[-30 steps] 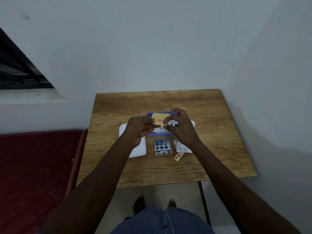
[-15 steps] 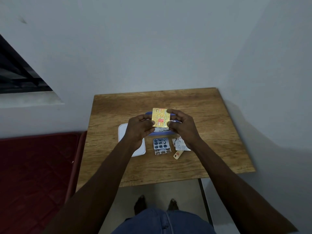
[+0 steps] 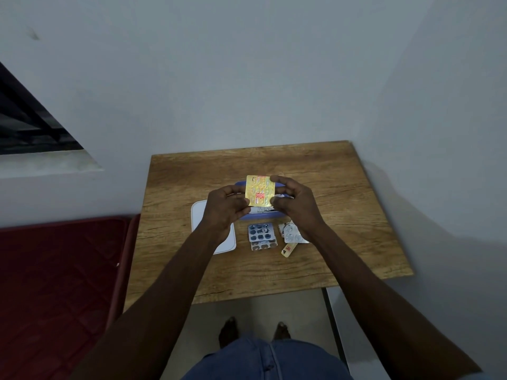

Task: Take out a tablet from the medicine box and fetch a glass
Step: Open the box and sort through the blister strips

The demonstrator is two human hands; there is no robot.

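Holding the yellow blister strip (image 3: 260, 190) between both hands, we have it lifted above the table, tilted up toward the camera. Our left hand (image 3: 223, 207) pinches its left edge with curled fingers, and our right hand (image 3: 295, 205) pinches the right edge, thumb low and forefinger at the top corner. No tablet is out yet, as far as we can tell; the pockets are too small to read.

Directly under the strip sits the medicine box (image 3: 262, 212), blue-rimmed and open, mostly hidden by our hands. Its white lid (image 3: 211, 234) lies to the left, partly under our left wrist. On the near side of the box lie a blue blister pack (image 3: 261, 233), a silver blister pack (image 3: 293, 233) to its right, and a small yellow strip piece (image 3: 288, 248) nearer still.

The risks we see come from the push itself. If we press a pocket out while the strip hangs in the air, the tablet could drop into the box, land among the loose packs, or roll off the wooden table (image 3: 343, 193) onto the floor. Pressing too hard might crush it. No glass is in view, so fetching one means turning away, and a loose tablet left on the table could get lost.
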